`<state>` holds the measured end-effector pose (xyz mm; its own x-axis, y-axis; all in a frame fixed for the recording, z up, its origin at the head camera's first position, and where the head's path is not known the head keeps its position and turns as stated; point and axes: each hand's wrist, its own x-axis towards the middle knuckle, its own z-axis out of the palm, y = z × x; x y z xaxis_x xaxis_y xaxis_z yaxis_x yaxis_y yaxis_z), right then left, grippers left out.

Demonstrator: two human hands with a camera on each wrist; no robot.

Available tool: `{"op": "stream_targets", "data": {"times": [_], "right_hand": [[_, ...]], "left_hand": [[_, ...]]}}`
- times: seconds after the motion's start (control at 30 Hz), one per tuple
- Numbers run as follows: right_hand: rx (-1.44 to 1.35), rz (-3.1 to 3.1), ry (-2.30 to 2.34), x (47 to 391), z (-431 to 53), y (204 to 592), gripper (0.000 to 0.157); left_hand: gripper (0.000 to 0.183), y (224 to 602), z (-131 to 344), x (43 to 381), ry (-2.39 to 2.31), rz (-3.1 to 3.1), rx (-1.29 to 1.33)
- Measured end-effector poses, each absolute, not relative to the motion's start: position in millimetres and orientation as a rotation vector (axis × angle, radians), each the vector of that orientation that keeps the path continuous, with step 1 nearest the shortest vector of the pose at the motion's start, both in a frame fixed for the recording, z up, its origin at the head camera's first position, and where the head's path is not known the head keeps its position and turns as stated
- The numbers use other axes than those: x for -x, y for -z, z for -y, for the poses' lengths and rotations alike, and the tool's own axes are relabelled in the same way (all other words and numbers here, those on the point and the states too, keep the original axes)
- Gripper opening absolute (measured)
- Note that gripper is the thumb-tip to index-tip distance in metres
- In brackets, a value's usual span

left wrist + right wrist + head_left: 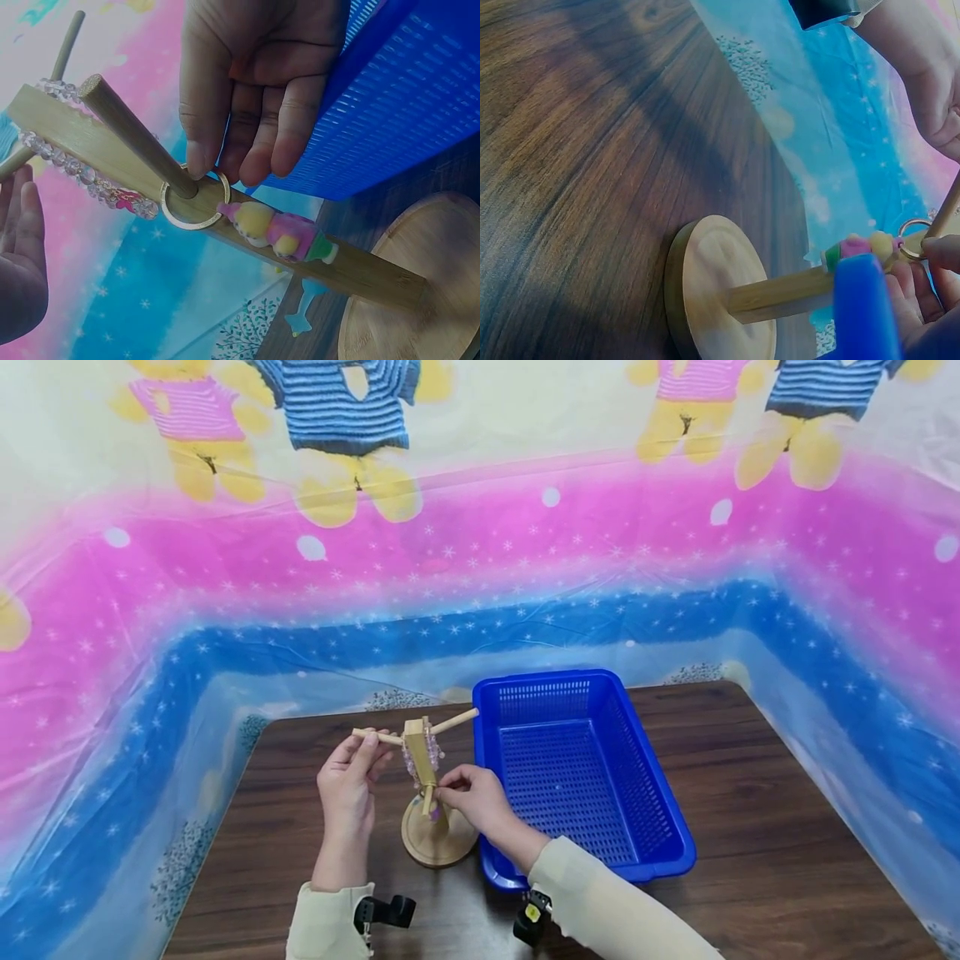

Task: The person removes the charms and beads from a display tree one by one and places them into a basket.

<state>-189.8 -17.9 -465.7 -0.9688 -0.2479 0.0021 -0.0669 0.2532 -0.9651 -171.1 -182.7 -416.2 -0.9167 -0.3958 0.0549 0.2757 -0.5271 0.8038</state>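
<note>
A wooden peg stand (421,752) with a round base (420,843) stands upright on the table. My left hand (348,781) holds its left peg (386,737) between thumb and fingers. With thumb and fingertips my right hand (480,797) pinches a metal key ring (166,212), which encircles the front peg (139,135) near the post. From that ring hangs a keychain figure (281,231) in pink, yellow and green. Clear pinkish bead bracelets (82,176) loop around the upper stand. Part of a light-blue charm (304,306) shows behind the post.
Right of the stand, close to my right forearm, sits a blue perforated basket (678,852). The dark wooden table (780,827) meets a printed cloth backdrop (525,560) behind and at the sides. Another peg (456,720) points toward the basket's rim.
</note>
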Motion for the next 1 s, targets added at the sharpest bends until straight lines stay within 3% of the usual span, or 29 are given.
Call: {"op": "stream_targets", "data": {"times": [1.0], "right_hand": [[0.316, -2.319, 1.807, 183.1, 17.9, 465.3, 0.01]], "left_hand": [[0.022, 417.8, 184.5, 170.6, 2.274, 1.466, -0.133]]}}
